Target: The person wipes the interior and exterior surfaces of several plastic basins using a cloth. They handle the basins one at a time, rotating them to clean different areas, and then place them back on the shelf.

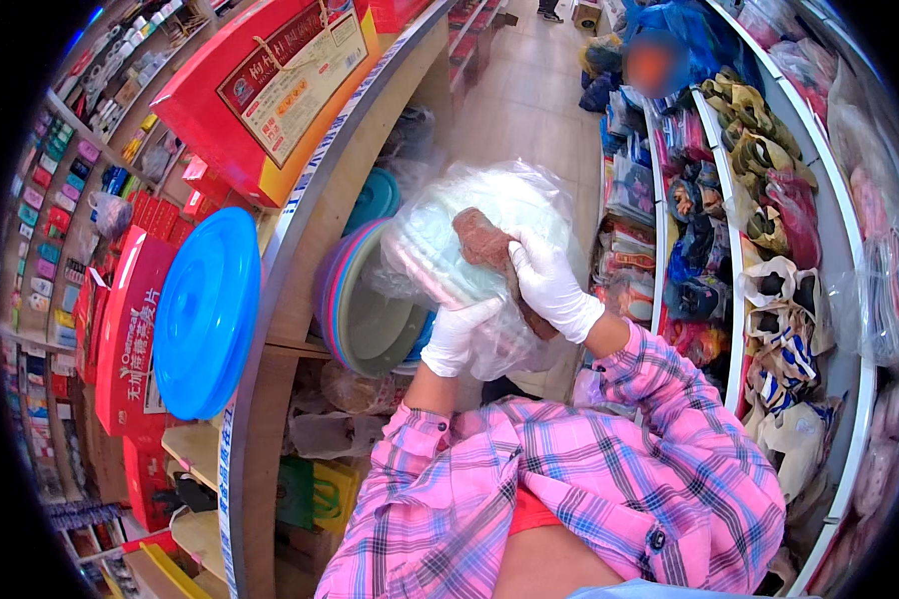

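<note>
Both my hands wear white gloves. My right hand (558,281) grips a reddish-brown cloth (483,238), which lies bunched against a stack of pale basins (427,251) wrapped in clear plastic. One end of the cloth hangs down below my fingers. My left hand (457,337) holds the near edge of the wrapped stack from underneath, its thumb on the plastic. The stack is held up in front of me, tilted. Plastic film (528,187) puffs out around its far side and hides its exact shape.
To the left, nested plastic basins (378,329) stand on their side in a wooden shelf (270,329). Blue basins (206,314) and red gift boxes (270,97) with writing rest above. Shelves of packaged goods (693,224) line the right. A tiled aisle floor (517,97) runs ahead; a person's foot (551,15) shows far off.
</note>
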The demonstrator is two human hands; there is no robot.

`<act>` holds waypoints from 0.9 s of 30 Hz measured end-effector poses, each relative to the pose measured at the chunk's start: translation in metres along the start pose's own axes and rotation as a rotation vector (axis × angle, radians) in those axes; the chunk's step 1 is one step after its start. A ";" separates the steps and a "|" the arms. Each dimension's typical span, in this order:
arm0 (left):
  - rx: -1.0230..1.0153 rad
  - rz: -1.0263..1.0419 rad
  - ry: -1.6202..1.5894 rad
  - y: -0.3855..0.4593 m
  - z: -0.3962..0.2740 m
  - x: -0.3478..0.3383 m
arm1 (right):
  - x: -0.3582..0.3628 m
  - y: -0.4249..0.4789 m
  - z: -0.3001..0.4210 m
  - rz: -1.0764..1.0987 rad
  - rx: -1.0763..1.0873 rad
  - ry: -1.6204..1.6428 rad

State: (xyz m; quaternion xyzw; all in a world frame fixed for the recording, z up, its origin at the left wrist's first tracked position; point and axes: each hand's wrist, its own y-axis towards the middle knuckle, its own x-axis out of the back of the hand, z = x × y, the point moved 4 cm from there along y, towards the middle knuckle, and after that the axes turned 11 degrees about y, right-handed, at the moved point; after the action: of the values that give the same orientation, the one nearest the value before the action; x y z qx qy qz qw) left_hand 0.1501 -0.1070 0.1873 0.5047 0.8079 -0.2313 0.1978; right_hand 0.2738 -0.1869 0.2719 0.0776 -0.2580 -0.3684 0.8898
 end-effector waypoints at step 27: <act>-0.028 0.007 0.073 0.017 0.003 -0.022 | 0.002 0.001 -0.013 -0.109 -0.015 0.016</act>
State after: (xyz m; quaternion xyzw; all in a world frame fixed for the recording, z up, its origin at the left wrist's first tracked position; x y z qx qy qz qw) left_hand 0.1749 -0.1182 0.1944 0.5126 0.8161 -0.2007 0.1762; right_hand 0.2827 -0.1880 0.2624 0.0878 -0.2436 -0.4176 0.8709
